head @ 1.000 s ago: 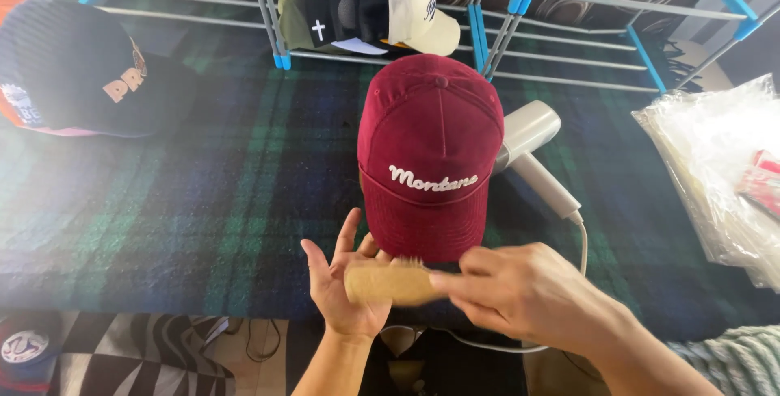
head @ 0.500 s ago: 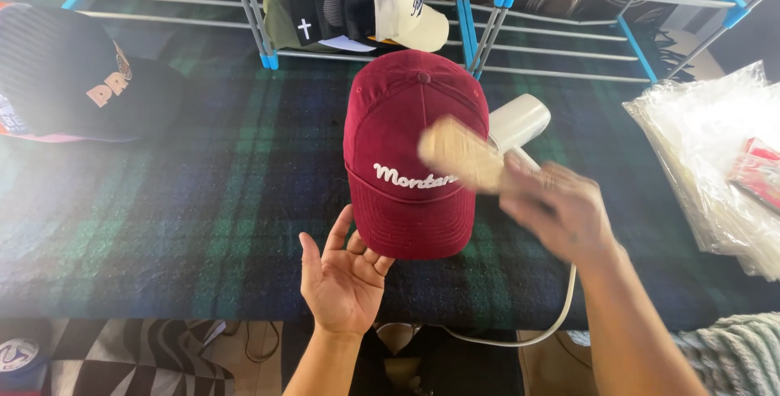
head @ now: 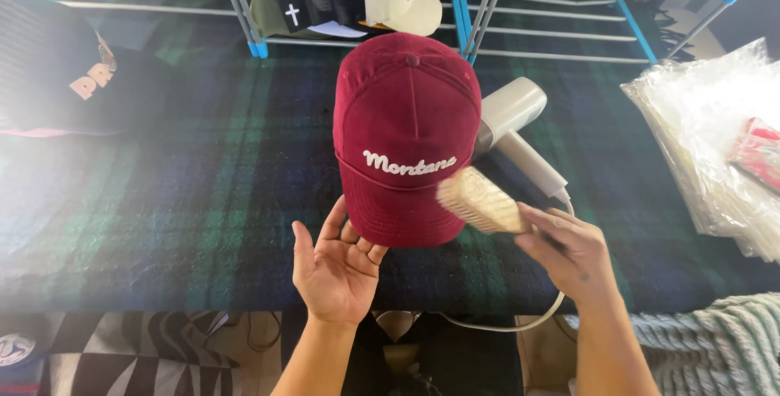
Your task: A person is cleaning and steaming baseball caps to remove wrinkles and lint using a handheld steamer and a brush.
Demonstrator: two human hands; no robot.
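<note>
Maroon corduroy baseball cap (head: 404, 132) sits brim-forward on the plaid-covered table (head: 203, 201). Left hand (head: 335, 270), palm up and fingers spread, props the brim's underside to steady it. Right hand (head: 569, 250) is clamped on a wooden brush (head: 481, 201), bristles meeting the brim's right edge.

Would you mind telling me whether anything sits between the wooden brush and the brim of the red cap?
Nothing visible does. The wooden brush in the right hand already meets the red cap at its brim; the left hand supports the opposite edge.
</note>
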